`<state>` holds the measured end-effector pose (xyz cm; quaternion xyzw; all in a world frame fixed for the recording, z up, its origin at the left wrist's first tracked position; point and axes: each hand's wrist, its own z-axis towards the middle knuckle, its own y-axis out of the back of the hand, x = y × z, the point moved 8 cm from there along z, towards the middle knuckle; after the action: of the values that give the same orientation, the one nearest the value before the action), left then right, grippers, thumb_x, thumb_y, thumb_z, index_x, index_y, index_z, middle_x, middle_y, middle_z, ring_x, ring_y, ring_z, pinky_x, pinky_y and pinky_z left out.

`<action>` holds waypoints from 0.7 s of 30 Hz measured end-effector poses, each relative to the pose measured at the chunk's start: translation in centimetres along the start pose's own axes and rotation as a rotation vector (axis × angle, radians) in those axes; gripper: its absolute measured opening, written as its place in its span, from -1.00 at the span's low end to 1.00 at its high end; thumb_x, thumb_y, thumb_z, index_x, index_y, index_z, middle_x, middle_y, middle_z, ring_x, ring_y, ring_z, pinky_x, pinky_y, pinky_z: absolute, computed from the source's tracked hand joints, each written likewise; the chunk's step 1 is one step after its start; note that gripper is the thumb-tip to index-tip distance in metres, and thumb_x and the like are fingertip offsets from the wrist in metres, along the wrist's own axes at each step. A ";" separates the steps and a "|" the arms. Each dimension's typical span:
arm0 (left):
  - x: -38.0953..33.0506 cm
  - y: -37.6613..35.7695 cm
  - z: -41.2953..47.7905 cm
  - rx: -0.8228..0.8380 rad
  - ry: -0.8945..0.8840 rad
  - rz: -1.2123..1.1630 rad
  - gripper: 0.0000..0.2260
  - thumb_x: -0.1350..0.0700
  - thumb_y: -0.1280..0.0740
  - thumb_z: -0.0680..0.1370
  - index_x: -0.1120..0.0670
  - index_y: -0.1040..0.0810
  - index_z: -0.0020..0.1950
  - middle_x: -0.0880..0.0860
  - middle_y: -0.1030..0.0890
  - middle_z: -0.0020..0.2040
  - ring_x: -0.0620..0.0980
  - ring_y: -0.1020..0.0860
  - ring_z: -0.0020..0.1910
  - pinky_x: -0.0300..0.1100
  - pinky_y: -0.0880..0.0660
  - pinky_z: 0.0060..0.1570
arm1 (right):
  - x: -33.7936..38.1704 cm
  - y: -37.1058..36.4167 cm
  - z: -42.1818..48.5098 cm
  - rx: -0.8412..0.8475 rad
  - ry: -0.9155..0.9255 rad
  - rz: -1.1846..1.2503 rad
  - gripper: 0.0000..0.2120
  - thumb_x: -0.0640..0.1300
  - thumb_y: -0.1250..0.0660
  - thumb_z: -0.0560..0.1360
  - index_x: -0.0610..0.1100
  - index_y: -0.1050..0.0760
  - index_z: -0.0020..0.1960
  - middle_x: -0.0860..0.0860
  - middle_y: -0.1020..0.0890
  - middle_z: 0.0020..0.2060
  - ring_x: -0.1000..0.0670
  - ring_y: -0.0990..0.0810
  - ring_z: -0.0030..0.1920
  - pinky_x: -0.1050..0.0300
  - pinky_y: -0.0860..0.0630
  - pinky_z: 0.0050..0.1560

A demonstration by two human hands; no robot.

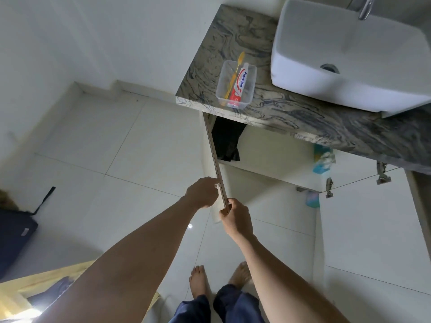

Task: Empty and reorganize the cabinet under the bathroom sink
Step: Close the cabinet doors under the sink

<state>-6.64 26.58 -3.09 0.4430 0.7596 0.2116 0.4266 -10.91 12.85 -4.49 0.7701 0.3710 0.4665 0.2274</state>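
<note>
Your right hand (pixel 235 217) is clenched on the lower end of the cabinet door (pixel 215 159), thumb on one face and fingers wrapped over the edge, with the door swung out so you see it edge-on. Your left hand (pixel 203 192) sits against the door's outer face, fingers curled at a small pale handle; you cannot tell whether it actually grasps it. Behind the door the cabinet (pixel 268 145) stands open, with a black bag (pixel 227 138) just inside beside the door and a blue packet (pixel 323 159) further in, away from the door. Above the door's top end, the marbled counter (pixel 233 36) carries a clear tub (pixel 248 89) holding a yellow toothbrush (pixel 239 64) and a toothpaste tube (pixel 239 86); the white basin (pixel 349 89) sits beyond that, well apart from the door
</note>
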 end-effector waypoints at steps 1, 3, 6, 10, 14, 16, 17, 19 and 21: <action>-1.0 -0.1 0.4 -0.026 -0.023 0.042 -0.54 0.19 -0.10 0.63 -0.08 -0.36 0.51 -0.01 -0.33 0.51 0.04 -0.33 0.47 -0.01 -0.37 0.38 | -0.7 1.0 0.4 -0.019 0.011 -0.024 -0.88 -0.13 -0.27 0.45 -0.10 -0.53 -0.04 -0.04 -0.66 -0.18 -0.13 -0.55 -0.21 0.12 -0.48 -0.23; -3.0 0.0 1.1 -0.066 -0.050 0.135 -0.54 0.19 -0.15 0.62 -0.10 -0.36 0.51 0.00 -0.17 0.57 0.08 -0.26 0.48 0.05 -0.43 0.33 | -2.1 3.0 1.3 -0.047 0.019 -0.055 -0.89 -0.15 -0.25 0.49 -0.13 -0.53 -0.05 -0.07 -0.65 -0.17 -0.11 -0.44 -0.27 0.16 -0.36 -0.24; -5.4 -0.7 2.6 -0.048 -0.081 0.229 -0.47 0.20 -0.18 0.60 -0.15 -0.27 0.55 -0.03 0.08 0.64 0.11 -0.16 0.51 0.07 -0.47 0.27 | -4.1 6.3 3.1 -0.089 0.011 -0.070 -0.82 -0.17 -0.21 0.56 -0.17 -0.56 0.03 -0.12 -0.67 -0.09 -0.20 -0.55 -0.18 0.15 -0.32 -0.21; -8.4 -1.9 5.1 -0.029 -0.067 0.236 -0.37 0.20 -0.18 0.59 -0.19 -0.08 0.60 -0.08 0.22 0.63 0.09 -0.20 0.50 0.03 -0.52 0.17 | -6.1 10.6 6.9 -0.114 0.056 -0.111 -0.75 -0.16 -0.18 0.61 -0.14 -0.56 0.19 -0.11 -0.67 0.03 -0.20 -0.62 0.06 0.06 -0.48 -0.06; -11.5 -2.7 8.0 -0.022 -0.021 0.207 -0.28 0.22 -0.18 0.55 -0.19 0.06 0.61 -0.04 0.30 0.61 0.12 -0.28 0.43 0.05 -0.52 0.14 | -8.1 14.5 11.8 -0.103 0.048 -0.102 -0.75 -0.15 -0.15 0.63 -0.13 -0.54 0.20 -0.10 -0.63 0.07 -0.18 -0.58 0.10 0.05 -0.47 0.02; -12.9 -2.7 9.3 -0.051 -0.014 0.182 -0.26 0.22 -0.19 0.55 -0.19 0.08 0.61 -0.02 0.32 0.61 0.12 -0.34 0.39 0.04 -0.54 0.10 | -8.7 16.3 14.0 -0.127 0.042 -0.062 -0.74 -0.14 -0.18 0.63 -0.14 -0.54 0.24 -0.10 -0.63 0.13 -0.16 -0.57 0.15 0.03 -0.49 0.12; -13.5 -2.6 9.9 -0.066 -0.009 0.171 -0.25 0.23 -0.19 0.54 -0.19 0.09 0.61 -0.02 0.32 0.61 0.13 -0.36 0.37 0.04 -0.55 0.08 | -8.9 17.2 15.0 -0.140 0.045 -0.045 -0.72 -0.13 -0.20 0.63 -0.16 -0.54 0.27 -0.11 -0.63 0.15 -0.15 -0.57 0.17 0.02 -0.51 0.16; -14.7 -2.3 11.0 -0.084 0.015 0.161 -0.23 0.24 -0.19 0.53 -0.19 0.10 0.61 -0.02 0.32 0.61 0.14 -0.39 0.34 0.04 -0.56 0.04 | -9.3 18.5 16.8 -0.162 0.051 -0.004 -0.72 -0.13 -0.23 0.63 -0.21 -0.55 0.26 -0.14 -0.64 0.13 -0.16 -0.59 0.15 0.01 -0.53 0.15; -15.5 -2.2 11.7 -0.101 0.038 0.154 -0.21 0.25 -0.19 0.51 -0.18 0.12 0.61 -0.03 0.33 0.60 0.15 -0.42 0.30 0.04 -0.56 0.01 | -9.9 19.5 18.1 -0.191 0.040 0.050 -0.73 -0.10 -0.28 0.61 -0.26 -0.57 0.19 -0.18 -0.67 0.06 -0.18 -0.62 0.08 0.03 -0.55 0.06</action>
<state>5.85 11.60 -3.90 0.4741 0.7196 0.2901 0.4163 9.30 -7.07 -4.67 0.7444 0.3100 0.5205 0.2807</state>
